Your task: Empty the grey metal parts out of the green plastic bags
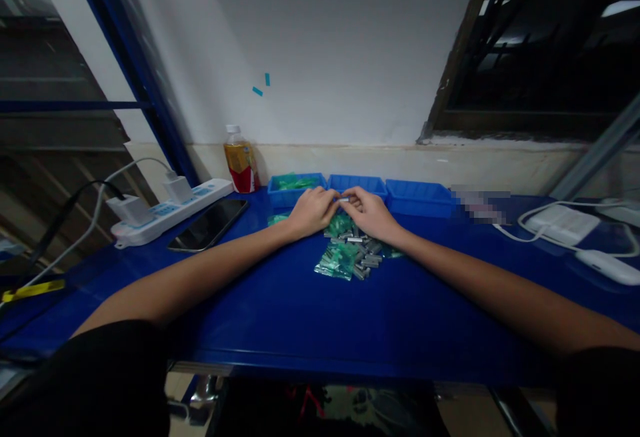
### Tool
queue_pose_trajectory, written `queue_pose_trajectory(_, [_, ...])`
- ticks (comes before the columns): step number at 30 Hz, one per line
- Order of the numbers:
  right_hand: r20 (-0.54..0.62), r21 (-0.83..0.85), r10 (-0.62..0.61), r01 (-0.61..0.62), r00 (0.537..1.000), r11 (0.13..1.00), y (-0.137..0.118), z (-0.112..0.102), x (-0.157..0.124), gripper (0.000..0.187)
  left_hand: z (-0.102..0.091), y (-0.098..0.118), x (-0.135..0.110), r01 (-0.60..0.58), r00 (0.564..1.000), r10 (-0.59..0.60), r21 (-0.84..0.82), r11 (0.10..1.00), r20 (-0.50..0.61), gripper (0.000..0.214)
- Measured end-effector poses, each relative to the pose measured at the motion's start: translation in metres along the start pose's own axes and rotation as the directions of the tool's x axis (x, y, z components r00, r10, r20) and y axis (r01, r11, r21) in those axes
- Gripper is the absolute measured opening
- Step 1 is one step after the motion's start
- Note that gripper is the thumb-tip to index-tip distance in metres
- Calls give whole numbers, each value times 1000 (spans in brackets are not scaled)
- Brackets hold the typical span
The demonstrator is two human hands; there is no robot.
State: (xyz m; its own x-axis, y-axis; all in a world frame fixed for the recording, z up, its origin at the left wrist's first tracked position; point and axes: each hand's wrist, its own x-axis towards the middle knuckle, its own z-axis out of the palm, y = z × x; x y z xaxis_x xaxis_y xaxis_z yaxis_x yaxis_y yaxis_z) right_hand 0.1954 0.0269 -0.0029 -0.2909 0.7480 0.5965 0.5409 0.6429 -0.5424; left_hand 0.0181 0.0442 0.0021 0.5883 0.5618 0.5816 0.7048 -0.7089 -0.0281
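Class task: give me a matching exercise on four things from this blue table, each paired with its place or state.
Things:
1 bottle
2 phone
3 small metal piece
4 leftmost blue tray

Place or state:
A pinched between left hand and right hand
B holds green pieces
C flat beside the power strip
D upright by the wall

Pairs: 1-D, 2-C, 3-A, 4-B

A blue table point(280, 317) meets a white wall point(330, 44) beside a dark window point(540, 57).

A single head-worn view looks forward and down across the blue counter point(280, 317), facing the white wall point(350, 57) behind it. The left hand point(313, 210) and right hand point(370, 214) meet mid-frame, at arm's length.
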Motion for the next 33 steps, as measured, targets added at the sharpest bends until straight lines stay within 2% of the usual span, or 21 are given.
queue_pose_trajectory(4, [119, -287, -128, 158, 985, 945, 9, -8, 1, 16, 6, -4, 5, 11, 999, -10, -14, 1000, 45, 33])
queue_pose_trajectory(8, [154, -453, -135, 191, 979, 871, 9, -9, -1, 21, 5, -3, 1, 8, 998, -9, 24, 1000, 56, 35])
queue_pose_trajectory(11, [151, -533, -121, 184, 981, 826, 5, -7, -3, 27, 4, -3, -1, 9, 1000, -9, -22, 1000, 8, 30])
queue_pose_trajectory(14, [128, -563, -106, 161, 986, 811, 3, -7, -4, 29, 4, -4, -3, -41, 998, 36, -106, 993, -55, 28])
queue_pose_trajectory(17, [135, -569, -94, 155, 986, 807, 3, -7, -5, 31, 4, -5, -3, -99, 994, 92, -114, 989, -66, 24])
queue_pose_trajectory(21, [129, -524, -91, 146, 987, 839, 4, -7, -5, 27, 3, -4, -2, -70, 997, 68, -43, 997, -45, 27])
queue_pose_trajectory(25, [88, -426, -145, 169, 986, 889, 4, -7, -6, 23, 2, -2, -2, -36, 999, 36, 4, 999, -26, 33])
queue_pose_trajectory(29, [91, -461, -166, 189, 982, 867, 4, -6, -7, 21, 1, 0, -2, -26, 1000, 26, 15, 1000, 0, 34])
queue_pose_trajectory(33, [103, -523, -141, 174, 985, 835, 5, -6, -5, 28, 0, -1, -3, -81, 997, 80, -73, 994, -6, 31])
